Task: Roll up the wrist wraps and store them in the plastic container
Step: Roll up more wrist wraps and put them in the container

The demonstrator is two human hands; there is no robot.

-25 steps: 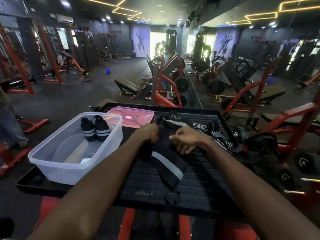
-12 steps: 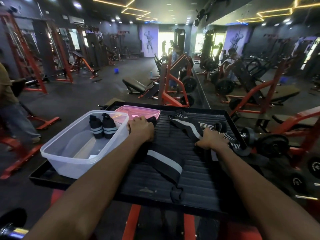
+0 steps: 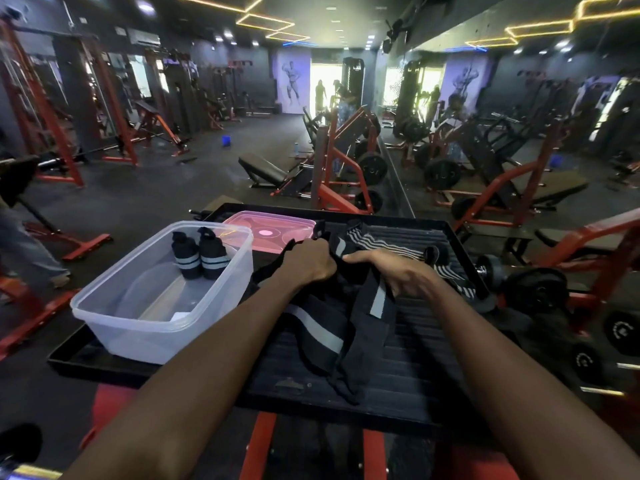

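Note:
A clear plastic container (image 3: pixel 149 327) stands at the left of a black ribbed tray (image 3: pixel 398 372). Two rolled black wrist wraps (image 3: pixel 199 254) with grey stripes stand inside it at the far end. My left hand (image 3: pixel 308 261) grips the top end of a black wrist wrap with a grey stripe (image 3: pixel 318 327) that trails toward me. My right hand (image 3: pixel 398 271) holds a second black grey-striped wrap (image 3: pixel 374 306) lifted beside the first. More striped wraps (image 3: pixel 381 242) lie in a pile behind my hands.
A pink lid (image 3: pixel 270 230) lies behind the container. Red and black gym machines, benches and weight plates (image 3: pixel 372 168) fill the floor around. A dumbbell (image 3: pixel 533 289) sits right of the tray. A person's legs (image 3: pixel 20 244) show at the far left.
My right hand left the pile at the right and came back to the middle with a second wrap. My left hand kept its grip on the first wrap.

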